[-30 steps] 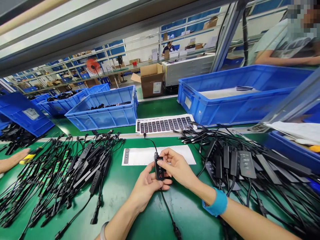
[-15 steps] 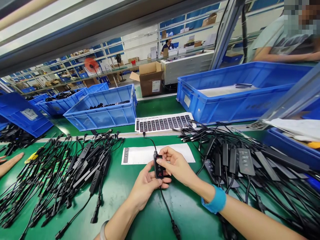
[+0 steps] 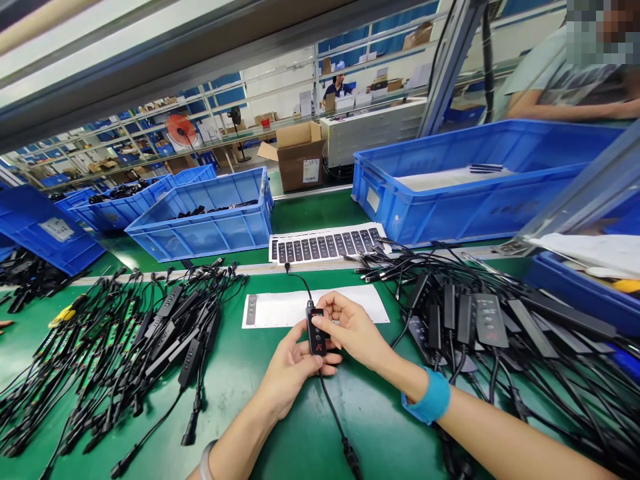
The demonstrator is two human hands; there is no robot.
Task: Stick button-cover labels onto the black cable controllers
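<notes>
A small black inline cable controller [image 3: 317, 341] with round button marks and red print on its face is upright between my hands. My left hand [image 3: 290, 367] is closed around its lower part from the left and beneath. On the upper face lies the thumb of my right hand [image 3: 350, 330], whose other fingers curl by the top right edge. One cable runs up from the controller to a small plug; another hangs toward the front edge. Behind my hands lies a white backing sheet [image 3: 280, 310] with a single grey label [image 3: 251, 310] at its left end.
Label sheets [image 3: 327, 247] lie farther back. Cabled controllers pile up at left [image 3: 170, 333] and right [image 3: 465, 327], with yellow-handled pliers [image 3: 67, 311] at far left. Blue bins [image 3: 210, 233] [image 3: 450, 210] line the back. Other people sit beyond the bench.
Another person's hand at the left edge has drawn back, leaving only fingertips in view. My hands keep nearly the same hold on the controller.
</notes>
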